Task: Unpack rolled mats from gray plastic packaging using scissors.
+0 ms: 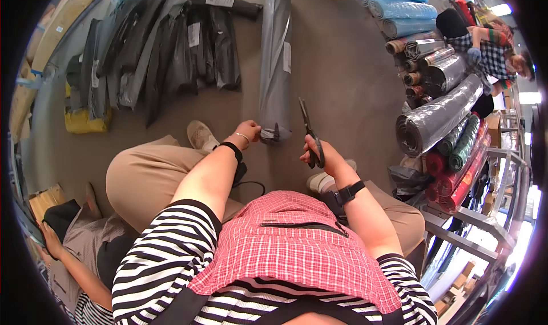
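A long roll in grey plastic wrapping (275, 45) lies on the floor in front of me, pointing away, with a white label on its side. Its near end is gathered and folded. My left hand (248, 132) is closed at the left of that end, the fingers pinching the edge of the wrapping. In my right hand (319, 152) is a pair of dark scissors (305, 116), fingers at the handles, blades pointing away from me. The blades are just right of the roll and do not touch it.
Several dark plastic-wrapped packages (165, 51) lie at the far left, beside a yellow bag (85, 121). At right are stacked blue rolls (402, 8), a large grey roll (439, 116), red rolls (456, 185) and a metal frame (471, 225). Other people are at far right and lower left.
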`<state>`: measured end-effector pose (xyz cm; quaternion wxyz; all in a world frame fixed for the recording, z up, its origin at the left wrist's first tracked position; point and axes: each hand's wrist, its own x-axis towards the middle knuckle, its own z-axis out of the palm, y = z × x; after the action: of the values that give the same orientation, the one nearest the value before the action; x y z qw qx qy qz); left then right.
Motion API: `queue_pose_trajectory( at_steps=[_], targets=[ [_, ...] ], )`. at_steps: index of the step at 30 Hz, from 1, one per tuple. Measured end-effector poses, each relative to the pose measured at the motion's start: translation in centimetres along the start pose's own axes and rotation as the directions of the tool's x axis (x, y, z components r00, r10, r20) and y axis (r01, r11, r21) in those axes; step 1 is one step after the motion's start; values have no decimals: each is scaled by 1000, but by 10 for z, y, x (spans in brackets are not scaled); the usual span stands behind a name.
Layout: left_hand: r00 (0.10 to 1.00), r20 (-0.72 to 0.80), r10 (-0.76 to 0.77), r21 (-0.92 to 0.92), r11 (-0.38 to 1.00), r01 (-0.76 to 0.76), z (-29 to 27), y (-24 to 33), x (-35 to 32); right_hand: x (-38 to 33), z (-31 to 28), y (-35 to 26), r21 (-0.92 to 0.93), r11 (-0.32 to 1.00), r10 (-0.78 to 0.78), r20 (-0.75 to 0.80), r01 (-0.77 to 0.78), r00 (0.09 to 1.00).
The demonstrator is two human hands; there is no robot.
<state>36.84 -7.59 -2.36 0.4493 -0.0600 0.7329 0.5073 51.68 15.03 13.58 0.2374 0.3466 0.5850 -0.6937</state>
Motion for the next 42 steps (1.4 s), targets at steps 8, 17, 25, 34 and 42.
queue_pose_trajectory(
  at_steps=[8,17,25,34,42],
  targets=[
    [997,-11,-76,159,984,76,-13,-10,8,24,18,27,-205,970,167,150,-135,974],
    [994,96,-41,4,999,41,-11,-6,4,35,36,33,-270,937,289,236,-223,928],
    [967,253,-9,88,996,-14,-4,8,4,38,35,47,-207,942,303,202,-262,931],
    [950,312,-6,83,996,-21,-2,24,-6,61,39,52,-141,978,171,116,-154,978],
    [928,371,20,137,988,-76,2,30,4,109,36,29,-278,960,-28,-18,22,999]
  ],
)
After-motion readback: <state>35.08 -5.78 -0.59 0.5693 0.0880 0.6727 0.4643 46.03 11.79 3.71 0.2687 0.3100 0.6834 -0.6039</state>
